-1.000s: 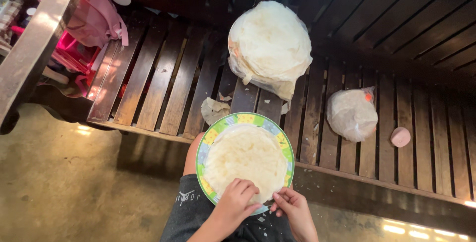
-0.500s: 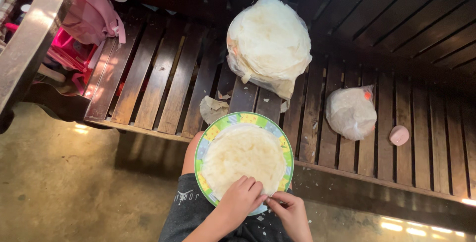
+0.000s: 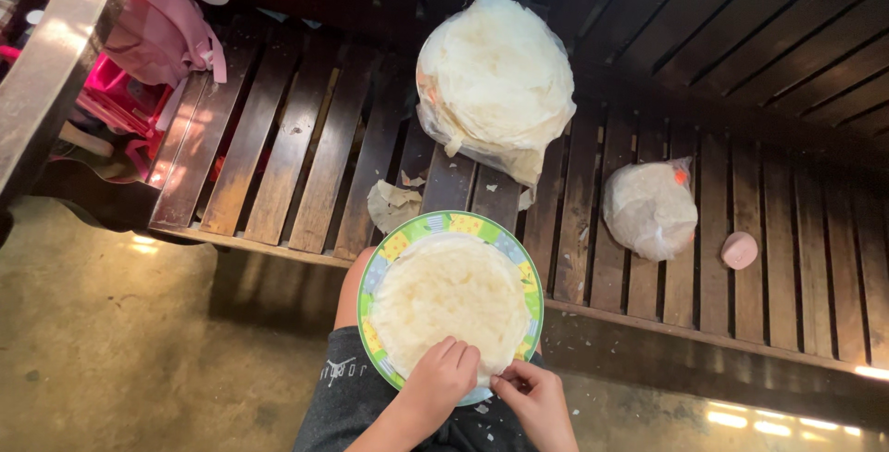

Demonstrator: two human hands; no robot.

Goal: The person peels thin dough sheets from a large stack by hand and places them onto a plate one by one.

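Plate [image 3: 381,262] with a green-yellow patterned rim rests on the person's lap, at the near edge of the slatted wooden tabletop [image 3: 278,156]. On it lies a stack of thin pale round sheets [image 3: 449,299], nearly filling the plate.

Left hand [image 3: 443,380]: fingers curled, knuckles up, pressing down on the near edge of the stack. Closed posture, but can't tell if it actually pinches a sheet or just pins the stack.
Right hand [image 3: 532,396]: just right of the left, thumb and fingertips pinched together at the stack's near-right edge, apparently on a sheet edge; the exact contact is too small to confirm.

Handling judgement: the sheets look very light, papery, brittle at the edges, with flakes scattered on the shorts [image 3: 347,396] and the floor [image 3: 102,341]. Likely to stick to each other and tear if pulled fast. Best hold is the outer edge, peeling low and slowly while the other hand pins the stack.

Around: a bigger stack of the same sheets in a clear bag [image 3: 495,81] far centre, a smaller bagged bundle [image 3: 650,209] to the right, a small pink round thing [image 3: 739,250] beyond it, a torn scrap [image 3: 391,204] just beyond the plate, pink cloth [image 3: 157,31] far left
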